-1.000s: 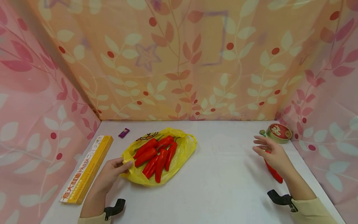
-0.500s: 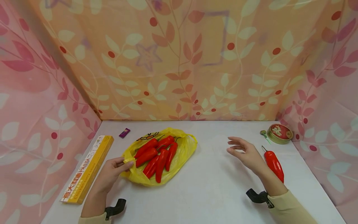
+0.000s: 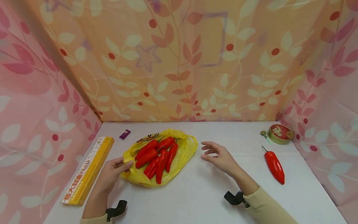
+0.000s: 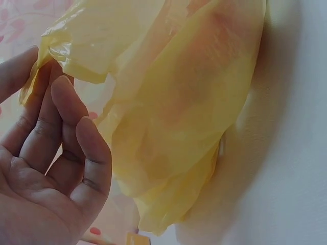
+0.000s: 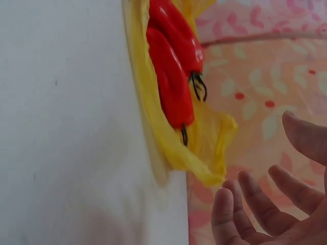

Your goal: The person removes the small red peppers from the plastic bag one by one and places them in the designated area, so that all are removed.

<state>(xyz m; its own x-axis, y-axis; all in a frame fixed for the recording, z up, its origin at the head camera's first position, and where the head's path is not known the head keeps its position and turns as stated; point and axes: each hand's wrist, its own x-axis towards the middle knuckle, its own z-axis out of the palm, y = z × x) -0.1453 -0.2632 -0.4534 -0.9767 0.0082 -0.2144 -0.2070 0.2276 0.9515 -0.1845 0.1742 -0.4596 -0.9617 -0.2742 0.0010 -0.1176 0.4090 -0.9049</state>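
Several red chili peppers (image 3: 160,163) lie in a yellow plastic bag (image 3: 183,161) that is spread out on the white table. My left hand (image 3: 109,174) pinches the bag's left edge between thumb and fingers; the left wrist view shows the thin plastic (image 4: 76,56) caught there. My right hand (image 3: 219,157) hovers just right of the bag, fingers loosely extended and holding nothing. Two peppers (image 5: 173,81) with dark stems show at the bag's mouth in the right wrist view. A single red chili pepper (image 3: 274,167) rests apart on the table, right of my right arm.
A long yellow and white pasta box (image 3: 88,171) lies along the left side. Behind the bag to the left is a small purple packet (image 3: 124,134). A round red-topped tin (image 3: 280,133) and a small green-handled item (image 3: 264,134) sit at the back right. Patterned curtains surround the table.
My right hand has swept left, away from the lone chili pepper on the right and over to the bag, leaving that pepper uncovered. My left hand keeps its pinch on the bag.
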